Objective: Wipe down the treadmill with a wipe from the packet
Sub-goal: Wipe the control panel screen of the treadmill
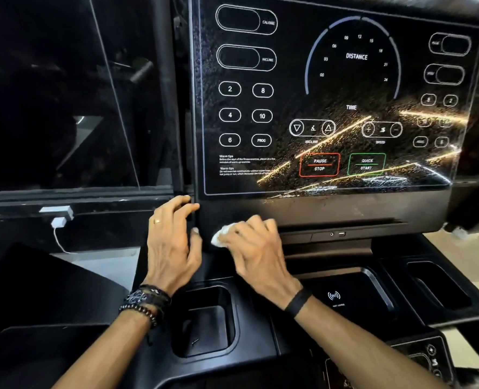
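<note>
Pressing a crumpled white wipe (222, 234) against the black plastic ledge under the glossy black treadmill console panel (331, 108), our right hand (256, 248) curls its grip around the wad — most of it hidden beneath the fingers, so we cannot tell its long axis. Our left hand (171, 242) rests fingers spread on the panel's lower left corner, holding nothing. Glare blurs the right-hand buttons.
</note>
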Available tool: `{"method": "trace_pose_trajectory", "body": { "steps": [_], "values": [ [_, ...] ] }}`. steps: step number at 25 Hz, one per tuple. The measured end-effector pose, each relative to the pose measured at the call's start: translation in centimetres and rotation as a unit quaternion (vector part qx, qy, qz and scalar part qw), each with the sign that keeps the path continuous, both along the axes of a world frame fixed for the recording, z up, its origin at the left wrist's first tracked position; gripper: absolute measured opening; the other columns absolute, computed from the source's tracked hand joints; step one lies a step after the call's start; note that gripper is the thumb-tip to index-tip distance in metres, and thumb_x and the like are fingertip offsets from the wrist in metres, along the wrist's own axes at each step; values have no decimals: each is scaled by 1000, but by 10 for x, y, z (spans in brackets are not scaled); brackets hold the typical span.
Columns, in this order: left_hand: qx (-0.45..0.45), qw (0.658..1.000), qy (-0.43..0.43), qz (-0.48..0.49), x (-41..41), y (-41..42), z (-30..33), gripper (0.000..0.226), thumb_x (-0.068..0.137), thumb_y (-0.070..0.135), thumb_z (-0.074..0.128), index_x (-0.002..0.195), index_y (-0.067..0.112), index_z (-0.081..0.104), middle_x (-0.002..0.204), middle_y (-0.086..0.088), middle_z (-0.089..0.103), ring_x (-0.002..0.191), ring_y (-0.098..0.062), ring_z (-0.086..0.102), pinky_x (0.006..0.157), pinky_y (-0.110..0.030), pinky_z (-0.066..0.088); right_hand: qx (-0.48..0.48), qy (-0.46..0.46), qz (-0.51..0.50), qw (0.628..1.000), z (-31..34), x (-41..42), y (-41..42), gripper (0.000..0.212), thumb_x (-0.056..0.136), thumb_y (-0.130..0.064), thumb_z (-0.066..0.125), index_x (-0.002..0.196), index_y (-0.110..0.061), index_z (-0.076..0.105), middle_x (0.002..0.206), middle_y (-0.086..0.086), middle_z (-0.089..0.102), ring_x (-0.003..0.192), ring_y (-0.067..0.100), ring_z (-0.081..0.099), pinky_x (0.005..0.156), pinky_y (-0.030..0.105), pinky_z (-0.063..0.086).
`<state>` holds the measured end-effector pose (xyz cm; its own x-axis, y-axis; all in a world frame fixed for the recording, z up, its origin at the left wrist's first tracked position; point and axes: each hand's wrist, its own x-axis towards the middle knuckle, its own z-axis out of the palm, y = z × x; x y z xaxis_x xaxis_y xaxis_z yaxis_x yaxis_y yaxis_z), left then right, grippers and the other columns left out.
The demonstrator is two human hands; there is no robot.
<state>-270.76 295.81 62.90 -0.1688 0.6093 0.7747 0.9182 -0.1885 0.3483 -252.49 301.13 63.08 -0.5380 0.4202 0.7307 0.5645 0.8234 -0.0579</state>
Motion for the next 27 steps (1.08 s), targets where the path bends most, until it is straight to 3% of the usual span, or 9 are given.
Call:
{"method": "trace_pose_trajectory", "body": {
  "steps": [3,7,9,12,14,16,22,25,27],
  "values": [
    [34,999,26,-14,11,7,9,41,79,8,59,119,2,62,128,-16,59,114,-32,53,99,-38,36,-78,126,-99,984,12,23,21,14,82,-17,77,87,-29,72,90,-14,68,82,17,50,71,38,32],
    [40,995,76,-44,22,17,15,36,78,8,58,112,3,67,121,-13,62,107,-28,54,93,-34,34,-113,106,-121,981,18,54,38,8,77,-27,78,81,-31,73,77,-17,66,81,15,51,73,35,27],
    [38,993,89,-62,31,22,16,32,77,8,57,107,5,68,115,-10,62,101,-26,54,87,-35,35,-171,159,-169,957,25,71,47,10,74,-25,80,78,-31,73,71,-18,63,80,17,53,76,40,35],
    [17,990,98,-104,44,27,16,27,78,9,57,102,8,67,109,-7,62,92,-26,54,78,-38,38,-138,97,-167,971,22,87,44,10,74,-20,77,75,-29,71,67,-14,60,75,21,55,72,42,38],
    [-5,986,114,-125,53,30,16,25,78,10,59,102,8,67,106,-7,61,87,-27,53,73,-40,40,-174,97,-176,964,27,105,51,15,73,-17,80,77,-30,73,65,-20,59,76,21,57,77,46,45],
    [-21,981,126,-149,63,34,15,24,82,15,60,103,8,67,104,-6,60,84,-27,52,71,-41,41,-221,114,-217,944,32,135,66,20,73,-15,84,78,-32,74,67,-22,63,78,20,58,83,53,48],
    [-48,964,184,-187,91,48,5,25,89,24,63,107,9,71,95,-5,60,82,-26,51,70,-40,43,-220,110,-321,915,36,212,84,24,78,-18,82,78,-38,69,73,-14,67,84,24,63,90,56,47],
    [-37,973,157,-167,100,53,2,16,89,19,65,99,9,72,87,-4,57,76,-25,50,65,-40,43,-242,166,-383,876,30,248,100,21,81,-24,78,80,-43,67,83,-5,75,88,28,67,88,57,50],
    [-28,978,135,-158,106,53,1,10,86,14,67,92,7,71,83,-5,54,73,-26,50,63,-40,43,-239,173,-413,862,24,255,104,11,81,-24,74,85,-34,73,83,2,75,90,32,65,87,57,50]
  ]
}}
